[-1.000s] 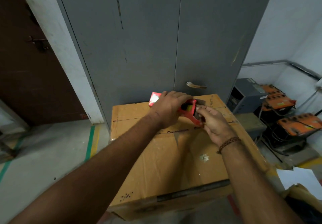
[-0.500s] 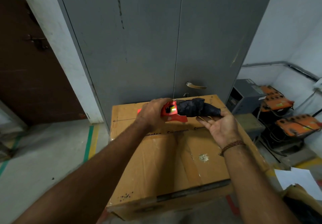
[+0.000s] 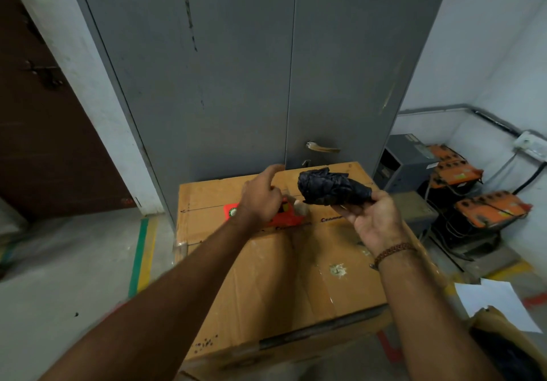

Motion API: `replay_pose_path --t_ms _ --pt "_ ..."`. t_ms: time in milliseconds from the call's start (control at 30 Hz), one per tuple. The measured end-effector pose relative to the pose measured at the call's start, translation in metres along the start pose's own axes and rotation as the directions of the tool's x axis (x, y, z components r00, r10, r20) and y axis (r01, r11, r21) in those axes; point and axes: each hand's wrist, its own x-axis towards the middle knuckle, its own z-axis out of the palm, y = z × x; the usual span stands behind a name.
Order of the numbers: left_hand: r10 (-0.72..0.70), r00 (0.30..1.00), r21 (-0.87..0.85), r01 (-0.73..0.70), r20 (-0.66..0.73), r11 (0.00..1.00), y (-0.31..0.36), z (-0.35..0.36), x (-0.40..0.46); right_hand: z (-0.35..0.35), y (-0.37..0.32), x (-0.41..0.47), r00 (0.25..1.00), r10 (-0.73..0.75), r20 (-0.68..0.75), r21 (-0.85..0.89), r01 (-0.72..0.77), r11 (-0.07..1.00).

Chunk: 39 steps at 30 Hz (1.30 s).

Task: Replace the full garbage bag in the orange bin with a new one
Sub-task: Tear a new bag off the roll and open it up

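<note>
Head view: a large brown cardboard box [image 3: 284, 277] stands on the grey floor, its far edge close against the tall grey metal cabinet [image 3: 266, 69]. Open floor lies to the left of the box, up to a green and yellow floor stripe [image 3: 141, 259]; to the right the room is tighter, with a grey metal unit [image 3: 405, 161] and orange-topped batteries [image 3: 473, 191] by the wall.

The right hand [image 3: 374, 223], palm up, holds a crumpled roll of black plastic garbage bag [image 3: 331, 186] above the far right part of the box, fingers curled under it. The left hand [image 3: 260, 197] hangs over a flat red packet [image 3: 288, 217] lying on the box top, index finger raised, the others loosely bent; whether they touch the packet cannot be told.

Dark print on the box near the packet is cut off and blurred. A round green mark on the packet is too small to read. White paper sheets [image 3: 500, 303] lie at lower right, partly cut off
</note>
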Motion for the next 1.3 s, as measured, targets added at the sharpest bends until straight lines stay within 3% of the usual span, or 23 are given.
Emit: replay_pose_path --t_ms 67,100,200,433,600,800,967,1100,1167,1233,1300 --pt "-0.041 0.999 -0.315 0.042 0.009 0.948 0.024 -0.002 0.004 0.001 0.001 0.000 0.999 -0.028 0.019 -0.100 0.029 0.995" --pt "-0.046 0.997 -0.372 0.068 0.068 0.926 0.030 -0.002 0.009 0.002 0.001 0.000 0.999 -0.043 0.026 -0.147 0.046 0.988" --pt "0.012 0.968 -0.321 0.071 0.249 0.944 0.048 -0.001 0.012 0.006 0.000 0.001 0.997 -0.082 0.018 -0.219 0.083 0.972" --pt "0.111 0.989 -0.286 -0.080 0.096 0.955 0.056 0.007 0.009 0.013 -0.005 0.007 0.997 -0.072 -0.029 -0.136 0.067 0.988" --pt "0.199 0.979 -0.055 -0.197 0.048 0.979 0.057 0.005 0.010 0.017 -0.005 0.010 0.996 -0.085 -0.023 -0.193 0.079 0.978" --pt "0.303 0.949 0.053 -0.308 0.084 0.950 0.058 0.009 0.012 0.027 -0.005 0.004 0.980 -0.153 0.128 -0.353 0.189 0.916" --pt "0.374 0.926 0.127 -0.364 -0.059 0.923 0.060 0.012 0.009 0.027 -0.004 -0.002 0.943 -0.191 0.274 -0.514 0.311 0.799" --pt "0.291 0.955 0.028 -0.290 -0.064 0.957 0.060 0.012 0.008 0.021 -0.001 0.004 0.935 -0.079 0.346 -0.609 0.288 0.739" --pt "0.203 0.977 -0.052 -0.207 -0.068 0.977 0.059 0.012 0.007 0.019 -0.003 0.005 0.932 -0.092 0.352 -0.630 0.308 0.713" --pt "0.050 0.998 -0.284 -0.057 -0.033 0.957 0.060 0.010 0.009 0.018 -0.005 0.005 0.922 -0.152 0.356 -0.680 0.368 0.635" --pt "-0.085 0.991 -0.525 0.127 0.103 0.842 0.063 0.005 0.010 0.017 -0.006 0.007 0.900 -0.219 0.378 -0.747 0.436 0.502"
